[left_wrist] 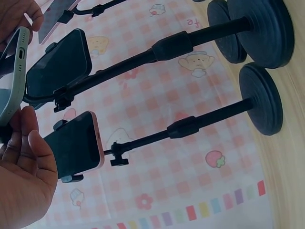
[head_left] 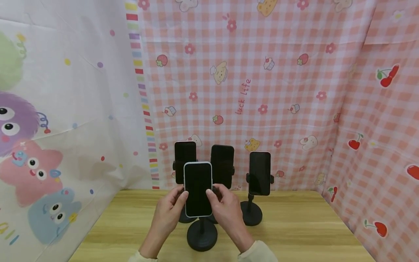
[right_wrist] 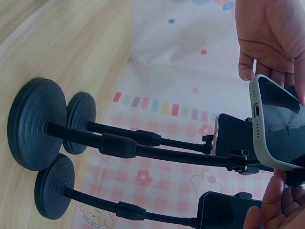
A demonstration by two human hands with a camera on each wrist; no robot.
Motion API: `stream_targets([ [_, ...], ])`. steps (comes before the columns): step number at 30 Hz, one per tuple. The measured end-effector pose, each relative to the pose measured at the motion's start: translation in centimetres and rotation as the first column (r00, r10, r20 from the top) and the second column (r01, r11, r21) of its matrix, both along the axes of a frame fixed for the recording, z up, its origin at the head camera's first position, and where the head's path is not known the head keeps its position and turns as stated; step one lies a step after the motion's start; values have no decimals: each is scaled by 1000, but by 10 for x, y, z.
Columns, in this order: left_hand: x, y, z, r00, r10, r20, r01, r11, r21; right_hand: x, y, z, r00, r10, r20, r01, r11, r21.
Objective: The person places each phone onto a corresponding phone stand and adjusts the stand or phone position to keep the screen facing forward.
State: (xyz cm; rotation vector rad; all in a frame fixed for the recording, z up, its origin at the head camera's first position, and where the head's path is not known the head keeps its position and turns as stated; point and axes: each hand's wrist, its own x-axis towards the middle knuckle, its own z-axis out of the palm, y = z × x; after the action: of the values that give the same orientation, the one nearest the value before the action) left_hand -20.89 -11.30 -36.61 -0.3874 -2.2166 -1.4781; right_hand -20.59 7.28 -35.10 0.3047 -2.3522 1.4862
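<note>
A smartphone (head_left: 198,189) in a pale case stands upright on the front black phone stand (head_left: 202,236), its dark screen facing me. My left hand (head_left: 167,210) grips its left side, the thumb at the screen's edge and the other fingers partly hidden behind. On the opposite side my right hand (head_left: 228,207) holds the phone the same way, thumb on the front edge. In the left wrist view the case's bottom edge (left_wrist: 19,71) with its charging port shows above the left hand (left_wrist: 31,174). The right wrist view has the right hand (right_wrist: 281,205) beneath the phone (right_wrist: 281,124).
Behind stand several more phones in black holders: a left one (head_left: 185,154), a middle one (head_left: 226,163) and a right one (head_left: 260,173). The right stand's round base (head_left: 251,214) rests on the wooden table (head_left: 294,225). Patterned cloths (head_left: 281,80) hang around the table.
</note>
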Motion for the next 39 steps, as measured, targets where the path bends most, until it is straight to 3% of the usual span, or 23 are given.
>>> stream_targets([
  [11, 0, 1, -1, 1000, 0, 7, 0, 1000, 27, 4, 1, 1, 1000, 15, 15, -15, 999, -34],
  [20, 2, 1, 0, 998, -54, 19, 52, 996, 78, 4, 4, 2, 998, 33, 47, -31, 998, -52],
  [28, 5, 0, 1, 998, -49, 32, 47, 997, 60, 3, 7, 1, 997, 42, 62, -39, 998, -44],
  [39, 5, -6, -16, 998, -43, 41, 40, 998, 56, 8, 17, -4, 998, 30, 61, -29, 999, -17],
])
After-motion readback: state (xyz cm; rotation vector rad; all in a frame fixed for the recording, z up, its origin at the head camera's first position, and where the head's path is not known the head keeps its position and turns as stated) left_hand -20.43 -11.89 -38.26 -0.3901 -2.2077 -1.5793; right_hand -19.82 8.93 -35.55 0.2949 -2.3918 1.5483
